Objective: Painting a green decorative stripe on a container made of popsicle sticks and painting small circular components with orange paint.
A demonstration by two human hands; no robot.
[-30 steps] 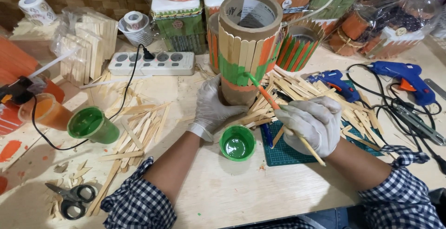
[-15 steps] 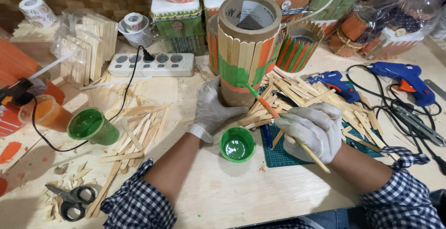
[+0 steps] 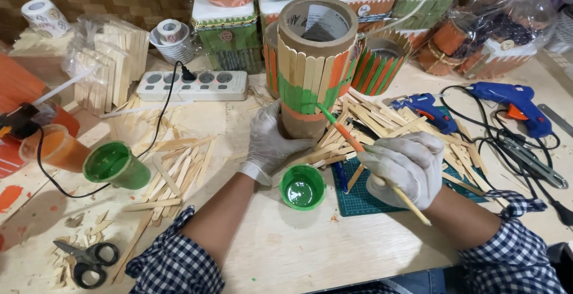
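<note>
Painting: the left hand [image 3: 270,145], in a white glove, wraps around the base of a cardboard tube [image 3: 310,73] clad in wooden sticks and steadies it upright on the table [image 3: 286,252]; the right hand [image 3: 403,168], also gloved, is closed around a thin brush [image 3: 352,142] whose green tip touches the tube's side.
Done so far: a green band runs across the lower part of the sticks on the side facing the camera, and several sticks carry orange higher up.
Left to do: some sticks are bare wood above the green band; the far side of the tube is hidden, so its state cannot be told.
Paint supply: a small cup of green paint [image 3: 302,188] stands on the table just in front of the tube, between the two hands.
Other paint: a larger green cup [image 3: 116,165] and an orange cup [image 3: 54,148] sit well to the left.
Around: loose wooden sticks [image 3: 179,165] lie scattered left of the tube and more are heaped behind the right hand, over a green cutting mat [image 3: 358,195].
Tools: two blue glue guns [image 3: 513,100] with tangled cords lie to the right, a power strip [image 3: 197,85] behind, scissors [image 3: 83,261] at the near left.
In the way: the stick heap crowds the right hand's elbow room, and the paint cup sits close to both wrists.
</note>
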